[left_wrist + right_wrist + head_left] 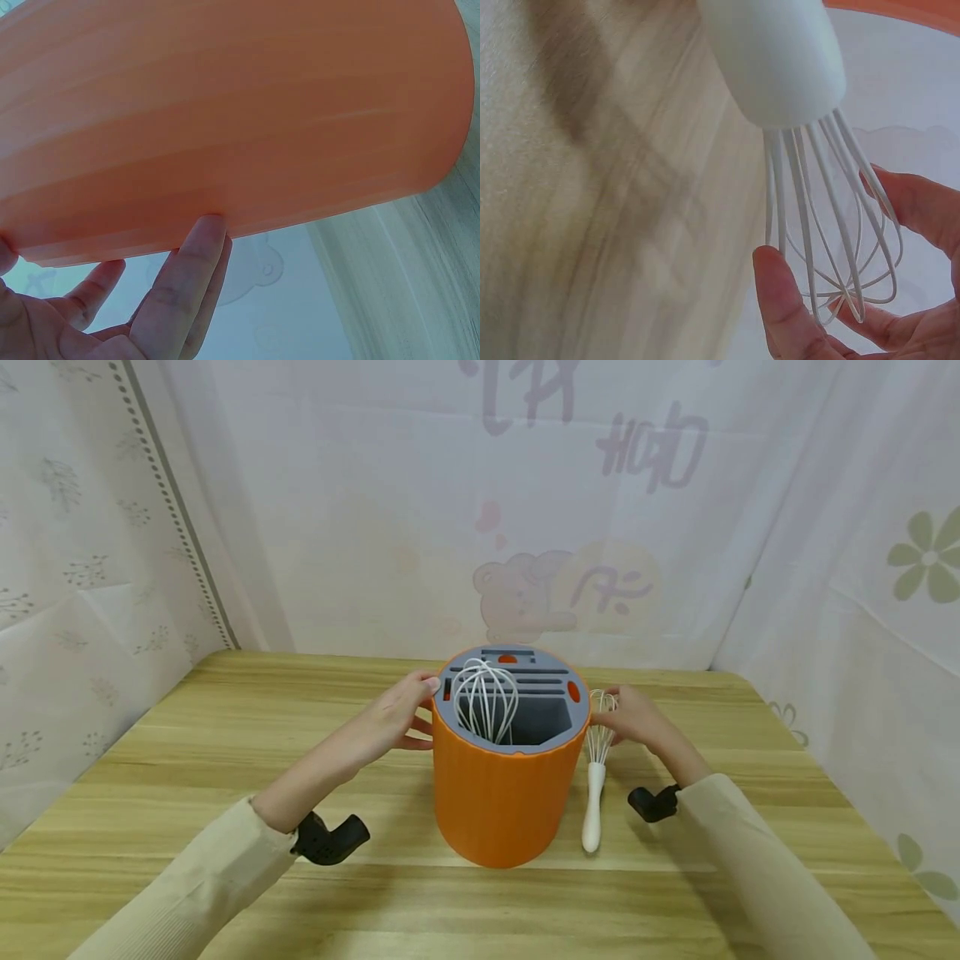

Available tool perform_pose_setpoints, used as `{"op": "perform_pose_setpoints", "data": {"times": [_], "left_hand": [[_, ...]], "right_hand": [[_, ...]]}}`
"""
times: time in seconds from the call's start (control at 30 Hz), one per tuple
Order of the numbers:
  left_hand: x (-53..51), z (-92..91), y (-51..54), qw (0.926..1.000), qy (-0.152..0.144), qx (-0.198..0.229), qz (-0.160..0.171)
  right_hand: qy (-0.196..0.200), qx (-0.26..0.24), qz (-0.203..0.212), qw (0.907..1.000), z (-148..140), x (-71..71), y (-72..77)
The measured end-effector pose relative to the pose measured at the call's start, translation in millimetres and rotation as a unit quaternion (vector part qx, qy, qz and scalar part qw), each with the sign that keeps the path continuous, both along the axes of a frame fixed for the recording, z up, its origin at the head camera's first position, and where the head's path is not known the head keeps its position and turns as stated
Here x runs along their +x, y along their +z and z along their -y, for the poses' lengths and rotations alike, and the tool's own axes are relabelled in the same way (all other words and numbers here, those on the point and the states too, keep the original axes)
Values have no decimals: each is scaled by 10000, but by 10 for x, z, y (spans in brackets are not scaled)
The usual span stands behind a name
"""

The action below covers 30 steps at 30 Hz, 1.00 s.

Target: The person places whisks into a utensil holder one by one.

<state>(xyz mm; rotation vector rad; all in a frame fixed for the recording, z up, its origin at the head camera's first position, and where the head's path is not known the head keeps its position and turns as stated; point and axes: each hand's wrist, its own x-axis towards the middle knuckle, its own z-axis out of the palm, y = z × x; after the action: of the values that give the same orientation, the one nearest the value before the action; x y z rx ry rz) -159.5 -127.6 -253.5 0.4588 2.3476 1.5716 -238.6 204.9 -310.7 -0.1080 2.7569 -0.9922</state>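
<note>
An orange round utensil holder (504, 814) with a grey slotted top (525, 747) stands on the table. One white whisk (486, 697) sits in its large compartment, wire head up and handle hidden inside. My left hand (396, 714) touches the holder's left side, thumb at the rim; in the left wrist view its fairly straight fingers (184, 281) rest against the orange wall (247, 112). Right of the holder, my right hand (633, 718) holds a second white whisk (595, 797) by its wires, handle pointing down. Thumb and fingers (780, 300) surround the wires in the right wrist view.
The wood-grain table (300, 893) extends around the holder. Printed cloth (360, 527) hangs behind it and along both sides. Narrow slots and orange-showing holes line the back of the holder's top.
</note>
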Motion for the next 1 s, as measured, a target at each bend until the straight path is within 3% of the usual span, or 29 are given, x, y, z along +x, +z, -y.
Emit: {"op": "perform_pose_setpoints", "data": {"times": [0.2,0.43,0.7,1.0], "left_hand": [[-8,2,-5,10000,1,11,-5],[-10,8,-10,10000,-11,4,-28],[-5,11,-12,10000,13,7,-9],[-1,6,-7,10000,52,-45,46]], "right_hand": [[-4,-22,-153,9999,0,61,117],[-77,-397,-544,9977,-5,156,247],[-123,-590,-1160,9914,13,319,487],[-87,-837,-1482,9854,88,547,742]]}}
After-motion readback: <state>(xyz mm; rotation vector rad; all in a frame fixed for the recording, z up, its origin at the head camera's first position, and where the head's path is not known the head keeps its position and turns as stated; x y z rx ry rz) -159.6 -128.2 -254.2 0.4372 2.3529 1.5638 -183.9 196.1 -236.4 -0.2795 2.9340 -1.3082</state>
